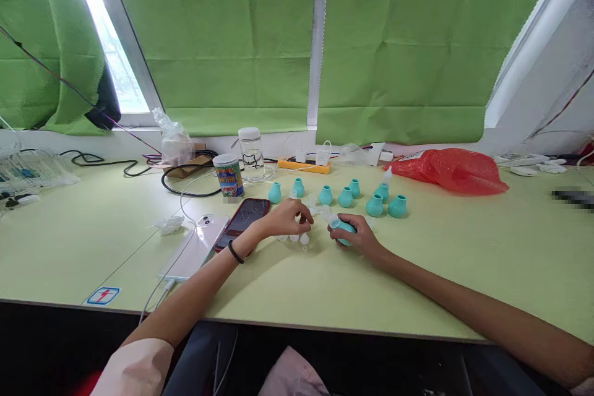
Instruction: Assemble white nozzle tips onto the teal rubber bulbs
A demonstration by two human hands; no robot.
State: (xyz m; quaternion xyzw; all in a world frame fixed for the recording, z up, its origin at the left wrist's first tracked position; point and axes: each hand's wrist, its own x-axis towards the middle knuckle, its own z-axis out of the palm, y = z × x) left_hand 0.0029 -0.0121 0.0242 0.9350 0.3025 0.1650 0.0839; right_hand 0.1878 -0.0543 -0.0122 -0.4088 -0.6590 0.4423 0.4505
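My right hand (359, 236) is wrapped round a teal squeeze bulb (344, 231), whose neck points up and to the left. My left hand (288, 218) hovers just left of it with the fingers curled together. Whether anything sits between those fingertips is hidden. Translucent nozzle pieces (321, 211) show between the two hands, and I cannot tell whether they touch the left fingers. Under the left hand lie small white tips (304, 239). Behind the hands stand several more teal bulbs (345, 197) with open necks; one at the right (382, 190) has a translucent nozzle near it.
Left of my hands lie a dark phone (243, 223) and a white phone (197, 247) with a cable. A labelled tub (228, 176), a clear jar (251, 153) and an orange power strip (304, 165) stand behind. A red plastic bag (448, 170) lies at the back right.
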